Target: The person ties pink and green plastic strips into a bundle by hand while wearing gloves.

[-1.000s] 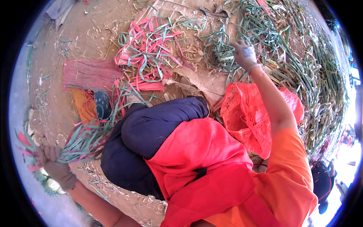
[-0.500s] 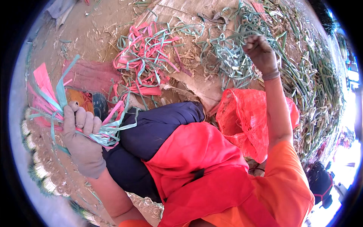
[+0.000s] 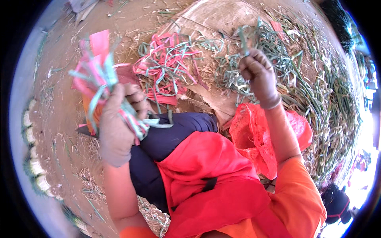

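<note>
My left hand [image 3: 119, 119], in a thin greyish glove, is closed around a bunch of pink and green plastic strips [image 3: 104, 75]. Their ends fan out above the fist, and more hang below the fingers beside my dark-trousered knee. My right hand [image 3: 258, 75], also gloved, is closed on a green strip [image 3: 243, 39] that sticks up past its fingers. Beyond that hand lies a loose tangle of green strips [image 3: 274, 43] on the ground. Between my hands, farther off, is a heap of mixed pink and green strips [image 3: 166, 63].
A red-orange mesh bag [image 3: 250, 131] lies beside my right forearm. Long green leafy stalks [image 3: 321, 95] cover the ground at right. A pale sheet [image 3: 214, 20] is spread ahead. Bundles with white ends [image 3: 35, 162] line the far left.
My left hand has moved right with its bunch of strips and blurs slightly. My right hand has come left and a little nearer, the green strip now upright from its closed fingers.
</note>
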The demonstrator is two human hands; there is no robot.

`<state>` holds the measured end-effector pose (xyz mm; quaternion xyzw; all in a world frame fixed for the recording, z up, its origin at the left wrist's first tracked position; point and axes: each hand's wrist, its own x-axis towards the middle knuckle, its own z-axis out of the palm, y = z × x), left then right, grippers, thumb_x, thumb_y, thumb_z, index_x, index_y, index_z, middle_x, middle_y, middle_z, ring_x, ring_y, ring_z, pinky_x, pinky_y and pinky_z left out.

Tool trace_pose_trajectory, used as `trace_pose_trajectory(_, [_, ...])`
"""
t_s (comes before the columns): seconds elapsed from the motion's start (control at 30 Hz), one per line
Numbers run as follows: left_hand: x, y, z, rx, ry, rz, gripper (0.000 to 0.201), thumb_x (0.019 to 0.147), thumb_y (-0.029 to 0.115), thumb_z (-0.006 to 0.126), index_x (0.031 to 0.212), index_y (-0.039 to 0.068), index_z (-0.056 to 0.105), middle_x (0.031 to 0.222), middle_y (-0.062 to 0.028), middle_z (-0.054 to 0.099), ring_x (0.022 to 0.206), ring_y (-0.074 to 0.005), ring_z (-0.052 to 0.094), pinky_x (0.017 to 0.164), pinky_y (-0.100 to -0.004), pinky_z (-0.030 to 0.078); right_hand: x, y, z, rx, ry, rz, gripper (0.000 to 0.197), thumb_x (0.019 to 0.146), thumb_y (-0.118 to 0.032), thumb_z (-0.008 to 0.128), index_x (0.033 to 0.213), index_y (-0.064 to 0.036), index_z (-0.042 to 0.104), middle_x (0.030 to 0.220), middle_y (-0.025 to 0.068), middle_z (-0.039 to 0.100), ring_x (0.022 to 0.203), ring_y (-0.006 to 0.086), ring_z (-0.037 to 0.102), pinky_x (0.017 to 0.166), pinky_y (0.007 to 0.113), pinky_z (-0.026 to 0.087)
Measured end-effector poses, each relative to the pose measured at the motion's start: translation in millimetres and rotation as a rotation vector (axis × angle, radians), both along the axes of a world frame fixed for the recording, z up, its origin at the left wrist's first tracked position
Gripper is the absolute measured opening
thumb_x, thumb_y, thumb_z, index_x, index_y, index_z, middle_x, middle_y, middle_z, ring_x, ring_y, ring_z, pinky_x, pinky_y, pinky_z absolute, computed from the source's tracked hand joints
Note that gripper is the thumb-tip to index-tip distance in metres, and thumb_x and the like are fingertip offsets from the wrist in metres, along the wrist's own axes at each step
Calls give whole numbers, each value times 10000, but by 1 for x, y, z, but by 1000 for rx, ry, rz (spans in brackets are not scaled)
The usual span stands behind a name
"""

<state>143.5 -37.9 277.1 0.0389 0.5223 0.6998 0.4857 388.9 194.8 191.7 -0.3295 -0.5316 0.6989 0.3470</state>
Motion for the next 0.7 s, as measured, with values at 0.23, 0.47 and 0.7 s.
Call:
trace_pose_trajectory(0.23, [5, 7, -27, 78, -228, -192, 339, 1024, 278, 412, 1073, 3, 604, 1007, -158, 665, 896, -278, 665, 792, -416, 557, -94, -119, 26, 843, -22, 471, 212, 835, -5, 635, 1036, -72, 624, 829, 114, 635, 748, 263, 655, 653, 318, 495])
trace_pose_trajectory(0.47, [-15, -7, -6, 263, -304, 129, 320, 1026, 312, 416, 1089, 28, 551, 677, 17, 377, 660, -158, 434, 798, -410, 462, -89, -130, 3, 1109, -173, 474, 218, 799, -28, 672, 1005, -63, 610, 734, 99, 613, 618, 311, 615, 537, 386, 469])
trace_pose_trajectory(0.7, [-29, -26, 1, 362, -239, 209, 321, 1037, 305, 390, 1101, 58, 584, 667, 62, 309, 594, -84, 343, 649, -291, 354, -47, -115, -33, 1089, -401, 396, 202, 790, -3, 672, 968, -81, 620, 772, 109, 648, 668, 309, 649, 558, 367, 488])
